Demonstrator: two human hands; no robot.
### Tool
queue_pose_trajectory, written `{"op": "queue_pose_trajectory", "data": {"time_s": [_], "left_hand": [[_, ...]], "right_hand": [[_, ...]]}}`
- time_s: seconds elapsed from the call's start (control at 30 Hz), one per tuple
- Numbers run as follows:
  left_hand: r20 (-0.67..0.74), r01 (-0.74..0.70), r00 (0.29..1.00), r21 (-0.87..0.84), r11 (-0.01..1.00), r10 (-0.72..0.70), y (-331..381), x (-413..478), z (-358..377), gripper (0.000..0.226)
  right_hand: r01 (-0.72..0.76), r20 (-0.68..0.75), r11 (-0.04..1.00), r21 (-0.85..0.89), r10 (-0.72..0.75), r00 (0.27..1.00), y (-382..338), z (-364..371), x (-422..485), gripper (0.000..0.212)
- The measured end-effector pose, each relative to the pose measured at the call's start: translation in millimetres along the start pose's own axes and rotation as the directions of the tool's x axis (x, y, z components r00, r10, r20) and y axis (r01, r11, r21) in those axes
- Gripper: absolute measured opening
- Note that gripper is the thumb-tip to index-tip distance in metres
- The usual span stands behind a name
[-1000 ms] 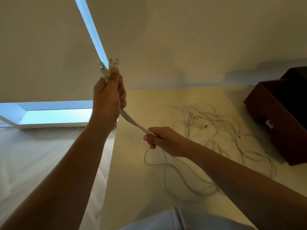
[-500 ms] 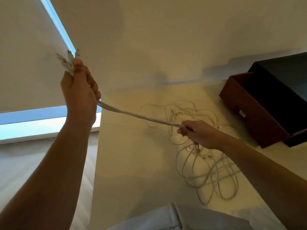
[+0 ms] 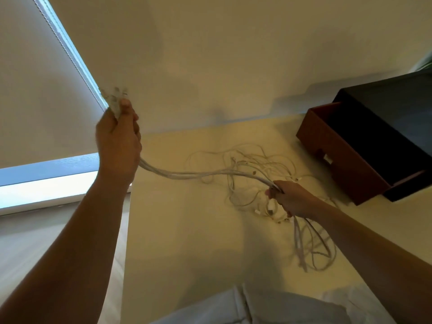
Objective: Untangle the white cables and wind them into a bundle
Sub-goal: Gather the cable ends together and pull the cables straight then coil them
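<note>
Both hands' fingers grip the white cables (image 3: pixel 187 176), left hand (image 3: pixel 118 139) at 9 o'clock, right hand (image 3: pixel 289 198) at 4 o'clock above the tangle (image 3: pixel 247 163) on the tabletop (image 3: pixel 177 242), so a hard pull may tighten the knots.

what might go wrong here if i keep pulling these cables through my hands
1. The left hand and right hand both grip the white cables as one strand. If it is pulled hard, the loose tangle on the table may cinch into knots.
2. Small plugs beside the right hand could snag in those loops.
3. Some loops lie near the brown box and might catch on it.
</note>
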State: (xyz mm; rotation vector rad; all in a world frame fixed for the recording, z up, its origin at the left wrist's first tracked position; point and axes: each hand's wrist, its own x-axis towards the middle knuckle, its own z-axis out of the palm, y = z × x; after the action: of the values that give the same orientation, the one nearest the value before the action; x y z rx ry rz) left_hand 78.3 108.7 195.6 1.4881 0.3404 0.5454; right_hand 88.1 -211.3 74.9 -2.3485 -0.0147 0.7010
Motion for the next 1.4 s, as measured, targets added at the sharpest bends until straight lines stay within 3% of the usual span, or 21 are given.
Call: {"op": "queue_pose_trajectory", "data": {"time_s": [0.07, 0.13, 0.27, 0.33, 0.37, 0.53, 0.63, 0.77, 1.1, 1.27, 1.4], "left_hand": [[0.103, -0.010, 0.995, 0.200, 0.980, -0.011, -9.3, -4.2, 6.8, 0.031], [0.293, -0.087, 0.956, 0.350, 0.933, -0.021, -19.1, -18.7, 22.4, 0.023], [0.693, -0.224, 0.693, 0.470, 0.854, -0.200, -46.0, -59.6, 53.4, 0.026], [0.763, -0.235, 0.568, 0.509, 0.828, -0.308, -54.3, -69.7, 58.8, 0.021], [0.773, -0.238, 0.540, 0.519, 0.821, -0.332, -56.7, -71.3, 60.2, 0.022], [0.768, -0.248, 0.506, 0.567, 0.786, -0.394, -66.7, -70.4, 62.9, 0.027], [0.735, -0.300, 0.595, 0.579, 0.758, -0.326, -70.1, -55.5, 57.1, 0.031], [0.625, -0.202, 0.744, 0.546, 0.813, -0.235, -70.4, -25.4, 38.4, 0.034], [0.499, -0.215, 0.858, 0.564, 0.797, -0.122, -56.0, 1.1, 29.6, 0.027], [0.381, -0.139, 0.919, 0.551, 0.823, -0.100, -46.0, 16.5, 21.2, 0.025], [0.401, -0.116, 0.904, 0.560, 0.820, -0.146, -51.8, 16.9, 15.2, 0.027]], "right_hand": [[0.062, -0.028, 0.995, -0.074, -0.064, 0.998, -17.4, -4.2, -5.4, 0.027], [0.152, -0.018, 0.977, -0.148, -0.156, 0.988, -40.0, -6.8, -12.9, 0.027], [0.284, 0.051, 0.938, -0.199, -0.280, 0.959, -77.1, -9.8, -25.5, 0.029], [0.302, 0.034, 0.928, -0.216, -0.302, 0.953, -83.0, -15.2, -28.9, 0.028], [0.303, 0.030, 0.926, -0.226, -0.305, 0.952, -82.8, -17.7, -29.9, 0.027], [0.312, 0.037, 0.918, -0.244, -0.312, 0.949, -70.7, -15.5, -34.5, 0.035], [0.289, 0.002, 0.926, -0.244, -0.298, 0.955, -57.0, -20.2, -34.7, 0.034], [0.165, -0.143, 0.945, -0.282, -0.211, 0.967, -20.2, -40.1, -36.9, 0.036], [0.219, -0.335, 0.890, -0.399, -0.364, 0.869, -25.2, -76.7, -56.4, 0.055], [0.077, -0.306, 0.854, -0.514, -0.266, 0.914, -12.5, -88.3, -58.7, 0.063], [0.038, -0.238, 0.819, -0.572, -0.210, 0.948, -4.1, -85.7, -58.2, 0.069]]}}
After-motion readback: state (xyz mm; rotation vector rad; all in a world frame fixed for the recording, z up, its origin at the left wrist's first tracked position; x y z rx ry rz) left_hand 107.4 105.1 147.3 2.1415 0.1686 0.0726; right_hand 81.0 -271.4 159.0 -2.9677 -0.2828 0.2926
